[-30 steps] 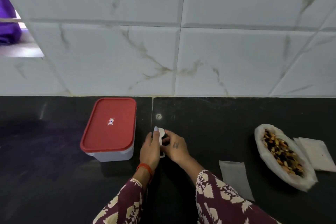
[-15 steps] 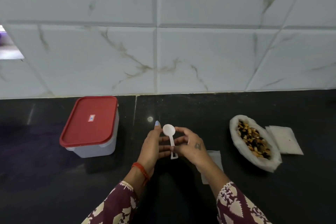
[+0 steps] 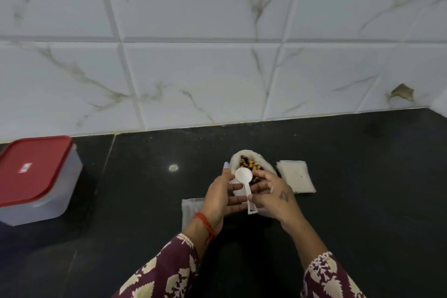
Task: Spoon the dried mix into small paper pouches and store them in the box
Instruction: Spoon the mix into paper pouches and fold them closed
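Observation:
My right hand (image 3: pixel 274 197) pinches the handle of a small white plastic spoon (image 3: pixel 246 186), bowl up and empty. My left hand (image 3: pixel 220 197) stands beside it with straight fingers touching the handle. Behind both hands lies an open white bag of dried mix (image 3: pixel 249 164), partly hidden by them. A stack of white paper pouches (image 3: pixel 296 179) lies right of the bag. One flat pouch (image 3: pixel 191 208) lies under my left wrist. The clear box with a red lid (image 3: pixel 33 174), lid on, stands at the far left.
The black stone counter (image 3: pixel 145 201) meets a white marble-tiled wall (image 3: pixel 217 55) at the back. A chipped spot (image 3: pixel 401 93) marks the wall at the right. My patterned sleeves fill the bottom of the view.
The view has swung right, so the box now sits at the left edge. My hands with the spoon now lie in front of the bag of dried mix.

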{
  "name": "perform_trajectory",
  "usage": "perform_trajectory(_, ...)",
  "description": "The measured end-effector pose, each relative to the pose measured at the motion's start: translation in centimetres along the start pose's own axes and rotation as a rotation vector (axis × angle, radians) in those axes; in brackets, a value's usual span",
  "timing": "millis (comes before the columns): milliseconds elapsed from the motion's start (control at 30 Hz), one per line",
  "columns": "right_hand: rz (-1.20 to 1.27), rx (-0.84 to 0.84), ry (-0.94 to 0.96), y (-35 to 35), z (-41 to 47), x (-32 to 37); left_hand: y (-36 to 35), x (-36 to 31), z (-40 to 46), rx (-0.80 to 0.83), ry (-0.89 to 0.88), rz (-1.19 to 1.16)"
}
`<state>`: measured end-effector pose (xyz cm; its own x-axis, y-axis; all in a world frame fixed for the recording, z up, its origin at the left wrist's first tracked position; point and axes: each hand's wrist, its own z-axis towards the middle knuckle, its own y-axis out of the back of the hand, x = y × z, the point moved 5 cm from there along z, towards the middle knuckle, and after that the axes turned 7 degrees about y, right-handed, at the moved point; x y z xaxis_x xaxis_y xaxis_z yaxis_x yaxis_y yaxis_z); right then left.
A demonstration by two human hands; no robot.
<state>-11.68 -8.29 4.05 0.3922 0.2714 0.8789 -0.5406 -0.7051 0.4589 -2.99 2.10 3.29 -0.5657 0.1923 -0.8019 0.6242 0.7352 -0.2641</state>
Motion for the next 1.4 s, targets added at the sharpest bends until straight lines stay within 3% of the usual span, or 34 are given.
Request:
perform_trajectory(333, -0.243, 0.024, 0.009, 3.7, 2.1, -4.3, -5.1, 2.3, 2.8, -0.059, 0.076, 0.023)
perform_trajectory(533, -0.333, -0.059, 0.087, 4.5, 1.9, -3.6, -2.8, 1.8, 2.5, -0.204, -0.085, 0.086)
perform_trajectory(700, -0.251, -0.118, 0.233, 3.3, 2.2, -1.0, 1.1, 1.1, 1.2, -0.431, -0.400, 0.428)
perform_trajectory(800, -0.204, -0.081, 0.336, 0.6, 2.6, 0.8, 3.4, 1.9, 0.2, -0.671, -0.495, 0.755)
perform_trajectory(867, -0.164, -0.066, 0.405, -1.7, 2.7, 1.6, 4.8, 3.1, 0.1, -0.733, -0.450, 0.920)
perform_trajectory(967, -0.212, 0.004, 0.445, -5.7, 3.0, 1.8, 7.0, 5.1, 0.6, -0.731, -0.279, 1.073)
perform_trajectory(1100, -0.431, 0.137, 0.507, -10.6, 3.6, 1.2, 9.2, 7.0, 1.0, -0.675, -0.204, 1.198)
perform_trajectory(1233, -0.691, 0.252, 0.495, -13.4, 3.8, 0.1, 10.5, 7.3, 1.1, -0.592, -0.218, 1.282)
perform_trajectory(1400, -0.629, 0.197, 0.407, -13.2, 4.0, 0.0, 11.4, 6.4, 0.8, -0.519, -0.250, 1.306)
